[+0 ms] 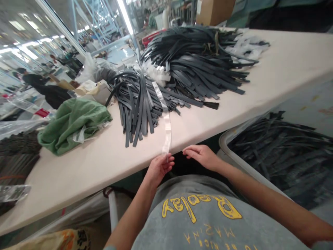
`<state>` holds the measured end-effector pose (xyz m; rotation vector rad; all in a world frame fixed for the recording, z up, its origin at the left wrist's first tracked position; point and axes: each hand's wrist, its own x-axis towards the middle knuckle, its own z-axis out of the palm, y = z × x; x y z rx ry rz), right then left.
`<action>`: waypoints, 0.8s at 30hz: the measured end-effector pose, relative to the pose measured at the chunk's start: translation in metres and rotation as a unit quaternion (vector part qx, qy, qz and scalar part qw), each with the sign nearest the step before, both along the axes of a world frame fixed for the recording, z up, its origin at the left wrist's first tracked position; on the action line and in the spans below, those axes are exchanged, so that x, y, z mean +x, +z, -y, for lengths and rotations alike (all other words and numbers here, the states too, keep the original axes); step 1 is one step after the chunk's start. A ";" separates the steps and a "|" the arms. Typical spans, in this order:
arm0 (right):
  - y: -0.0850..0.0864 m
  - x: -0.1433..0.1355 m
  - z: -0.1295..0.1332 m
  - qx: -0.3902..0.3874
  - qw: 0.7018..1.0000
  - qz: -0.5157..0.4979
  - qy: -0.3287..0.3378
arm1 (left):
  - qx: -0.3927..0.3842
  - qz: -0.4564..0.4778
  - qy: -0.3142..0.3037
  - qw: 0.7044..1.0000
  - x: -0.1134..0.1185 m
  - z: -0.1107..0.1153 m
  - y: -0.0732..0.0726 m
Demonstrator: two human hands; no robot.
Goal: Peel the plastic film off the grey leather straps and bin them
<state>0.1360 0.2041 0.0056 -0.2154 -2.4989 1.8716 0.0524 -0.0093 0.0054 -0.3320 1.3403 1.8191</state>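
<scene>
A translucent white strip (167,121) runs from the dark strips down to the table's front edge. My left hand (160,168) holds its near end, with the fingers curled round it. Just to the right, my right hand (197,153) is in front of the table edge, its thumb and fingertips drawn together; whatever may be between them is too small to make out. A smaller bundle of dark grey strips (137,107) lies left of the white strip, and a larger pile of dark strips (203,66) lies behind it.
Green cloth (75,123) lies on the pale table (286,66) at the left. A white-rimmed bin (225,144) of dark strips stands below the edge at right. At the back are a cardboard box (214,12) and plastic bags. People are in the far background.
</scene>
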 end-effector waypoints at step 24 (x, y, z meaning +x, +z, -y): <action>0.040 -0.108 -0.077 0.370 0.922 -0.061 -0.095 | -0.017 -0.171 0.061 0.983 -0.148 0.056 0.108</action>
